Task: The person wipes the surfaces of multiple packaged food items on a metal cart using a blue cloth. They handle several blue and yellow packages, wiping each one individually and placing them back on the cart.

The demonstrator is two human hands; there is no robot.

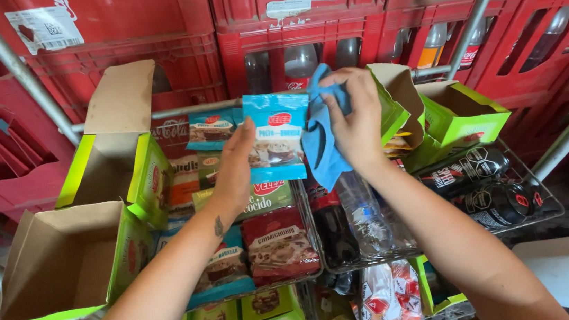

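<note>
Held upright at picture centre: a light-blue snack packet (277, 136), glossy, food photo on front. Left hand (235, 166) at its eight o'clock, fingers pinched on the edge. Right hand (356, 120) at three o'clock, closed around a blue cloth (323, 146) touching the packet.
</note>
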